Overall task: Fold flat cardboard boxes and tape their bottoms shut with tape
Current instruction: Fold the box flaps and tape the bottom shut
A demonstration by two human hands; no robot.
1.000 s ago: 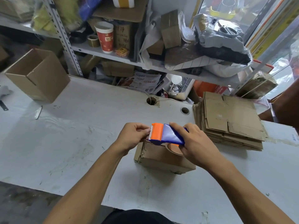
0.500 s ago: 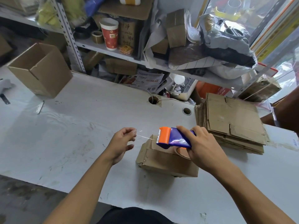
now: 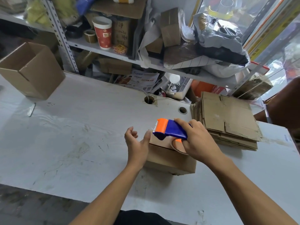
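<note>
A small folded cardboard box (image 3: 168,159) lies on the white table (image 3: 73,143) in front of me. My right hand (image 3: 196,140) grips a blue and orange tape dispenser (image 3: 170,129) over the box's top, its orange end pointing left. My left hand (image 3: 138,143) rests against the box's left side, thumb up along the top edge and fingers loosely curled, holding nothing. To the right lies a stack of flat cardboard boxes (image 3: 227,120).
An assembled open box (image 3: 32,70) stands at the table's far left, with a small blade (image 3: 31,109) beside it. Two cable holes (image 3: 149,99) pierce the table's back. Cluttered shelves with a red paper cup (image 3: 103,32) and a tape roll (image 3: 90,35) stand behind.
My left hand pulled the tape end out to the left, then let go and came back against the box's left side. The dispenser dropped lower onto the box top.
</note>
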